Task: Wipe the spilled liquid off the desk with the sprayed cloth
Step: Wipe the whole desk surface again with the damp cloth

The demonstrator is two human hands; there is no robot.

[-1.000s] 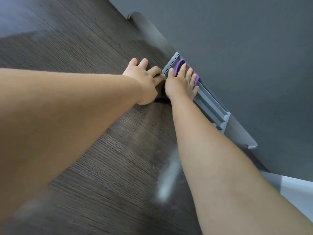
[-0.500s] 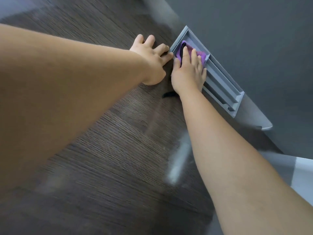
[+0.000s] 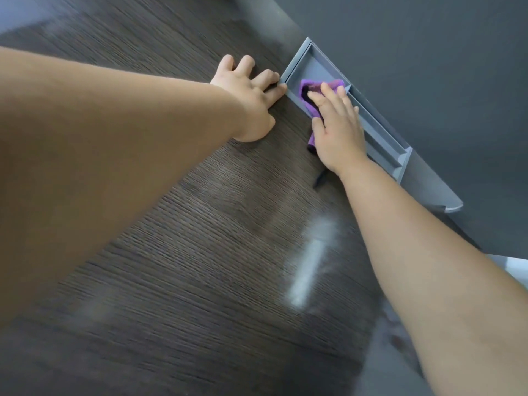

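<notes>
One dark wood desk (image 3: 200, 252) w/ grey divided tray (image 3: 317, 64) sunk at its far edge. Flat on desk: left hand (image 3: 251, 101), fingers spread, tips touching tray rim, holding nothing. Straight-fingered right hand (image 3: 340, 132) presses purple cloth (image 3: 310, 90) into tray's big end section, part draped over rim.

The flat dark brown wooden desk top (image 3: 200, 252) carries a fine pattern of thin, pale, close-set grain lines. A blurred pale blue-white streak of glare (image 3: 307, 270) crosses it. The crumpled purple cloth (image 3: 312, 107) shows 1 black fold. The long recessed plastic tray (image 3: 320, 67) is plain mid grey with a bluish cast. The smooth wall panel (image 3: 428, 52) behind it is uniform dark charcoal grey.
</notes>
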